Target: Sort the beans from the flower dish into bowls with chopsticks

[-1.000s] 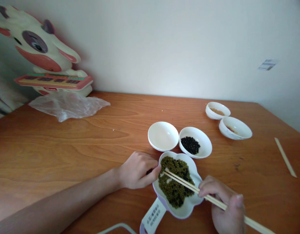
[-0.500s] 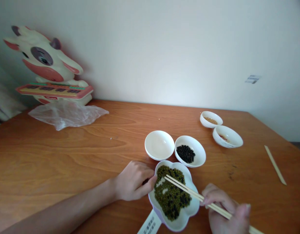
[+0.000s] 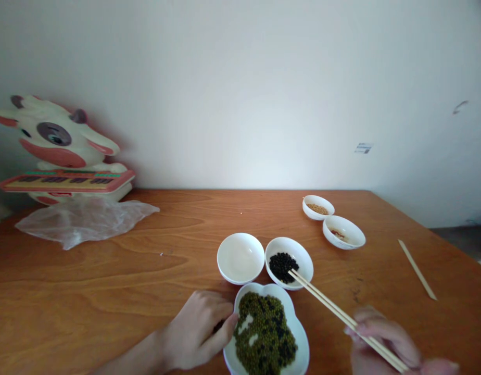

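Note:
My left hand [image 3: 201, 329] is closed at the left rim of a white flower-shaped dish [image 3: 302, 341], its thumb on the edge. The dish holds green beans [image 3: 260, 333] mixed with black ones, and two pale bare patches show through. My right hand [image 3: 384, 337], a little blurred, is closed round a pair of wooden chopsticks [image 3: 330, 304]. Their tips are together among the black beans [image 3: 281, 264] in a small white bowl [image 3: 305, 263]. Touching that bowl on its left stands a bowl with nothing visible in it [image 3: 240, 255].
Two more white bowls stand at the back right, one with yellowish grains [image 3: 317, 208], one with small reddish-brown bits [image 3: 339, 234]. A pale flat stick [image 3: 417, 270] lies near the right edge. At the back left are a cow-shaped toy keyboard [image 3: 64, 156] and a clear plastic bag [image 3: 88, 221].
The chopsticks have gone from over the flower-shaped dish into the bowl of black beans. My left hand stays at the dish's rim. The camera view has tilted up and turned right.

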A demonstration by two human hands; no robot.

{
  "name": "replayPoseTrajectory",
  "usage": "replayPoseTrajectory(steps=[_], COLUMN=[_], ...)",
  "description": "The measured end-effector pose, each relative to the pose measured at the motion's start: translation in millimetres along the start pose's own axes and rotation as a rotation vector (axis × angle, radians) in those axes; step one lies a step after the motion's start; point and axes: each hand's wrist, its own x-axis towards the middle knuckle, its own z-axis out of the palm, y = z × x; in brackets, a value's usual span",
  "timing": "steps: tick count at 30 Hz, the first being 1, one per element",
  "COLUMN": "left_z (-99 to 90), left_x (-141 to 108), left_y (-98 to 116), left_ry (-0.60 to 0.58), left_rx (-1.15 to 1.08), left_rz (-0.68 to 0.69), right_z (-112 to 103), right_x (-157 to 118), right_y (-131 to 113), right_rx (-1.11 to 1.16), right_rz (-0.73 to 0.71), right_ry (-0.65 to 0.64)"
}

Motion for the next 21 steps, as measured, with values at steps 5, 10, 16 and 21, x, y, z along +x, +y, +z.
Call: replayPoseTrajectory(steps=[5,10,16,21], left_z=[0.5,-0.2,0.3,0.3], left_x=[-1,0,0,-1], left_y=[0,0,-1,-1], left_ry=[-0.016,-0.041,-0.042,-0.040], left_rx=[-0.027,-0.016,-0.029,-0.039], left_rz=[-0.011,-0.019,-0.023,-0.016], right_z=[-3,-4,3,9], right_x=[-5,-9,-7,-4], right_y=[10,16,16,5], right_rx=[-0.048,-0.083,-0.087,-0.028], right_rz=[-0.025,-0.050,0.092,0.077], right_ry=[0.096,0.102,0.106,-0.022])
